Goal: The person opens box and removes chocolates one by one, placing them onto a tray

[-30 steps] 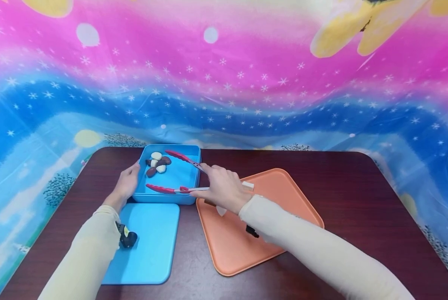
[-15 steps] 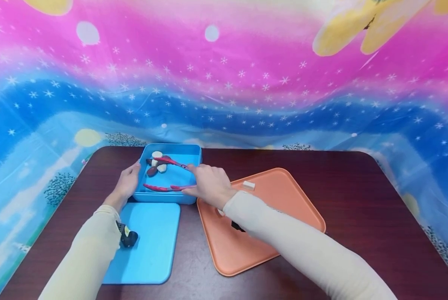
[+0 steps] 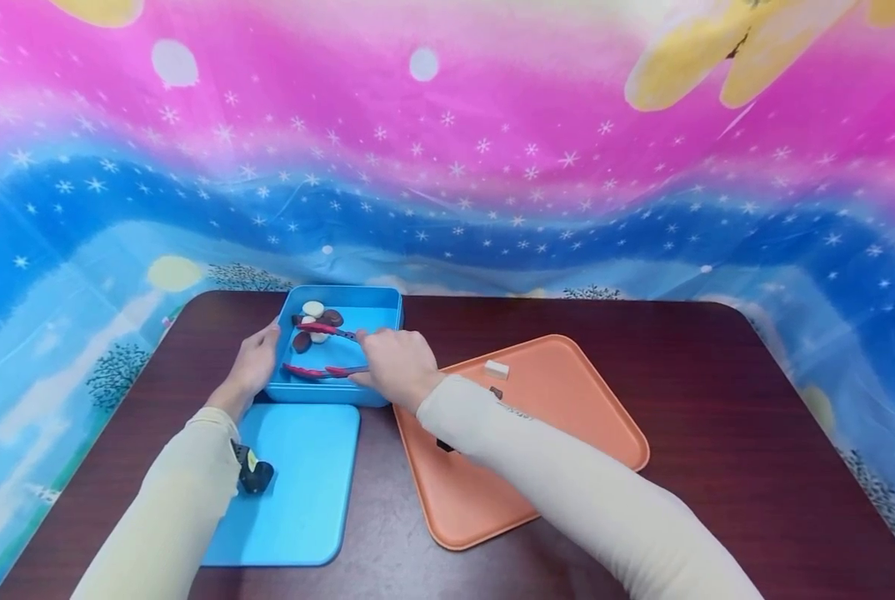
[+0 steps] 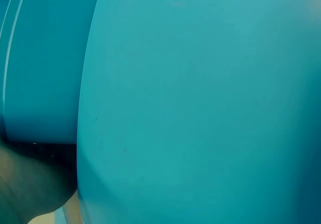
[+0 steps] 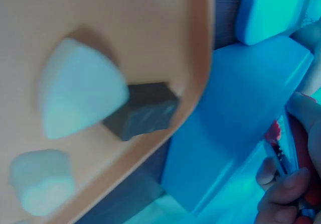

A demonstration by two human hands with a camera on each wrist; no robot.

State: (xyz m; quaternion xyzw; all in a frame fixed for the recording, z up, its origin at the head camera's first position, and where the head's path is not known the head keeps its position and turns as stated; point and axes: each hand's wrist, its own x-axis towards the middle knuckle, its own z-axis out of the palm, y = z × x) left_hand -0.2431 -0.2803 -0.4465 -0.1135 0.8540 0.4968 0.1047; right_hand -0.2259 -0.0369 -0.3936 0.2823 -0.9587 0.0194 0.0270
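Note:
My left hand (image 3: pixel 255 365) rests against the left wall of the blue box (image 3: pixel 335 394), its fingertips by the rim. My right hand (image 3: pixel 401 363) holds red-tipped tongs (image 3: pixel 314 372) over the box. The tongs' two arms stand spread, and the far one overlaps a cluster of small rounded pieces in the box. Among them are a white piece (image 3: pixel 313 309) and a brown piece (image 3: pixel 302 342). The right wrist view shows the right fingers (image 5: pixel 288 196) curled round the tongs' handles.
A blue lid (image 3: pixel 305 500) lies in front of the box. To the right, an orange tray (image 3: pixel 477 525) carries a white block (image 3: pixel 497 369), a white three-sided piece (image 5: pixel 80 91) and a dark brown block (image 5: pixel 145 111). My right forearm crosses above the tray.
My right hand has moved left with the tongs, further over the box, and the tong arms have come somewhat closer together. The left hand stays at the box.

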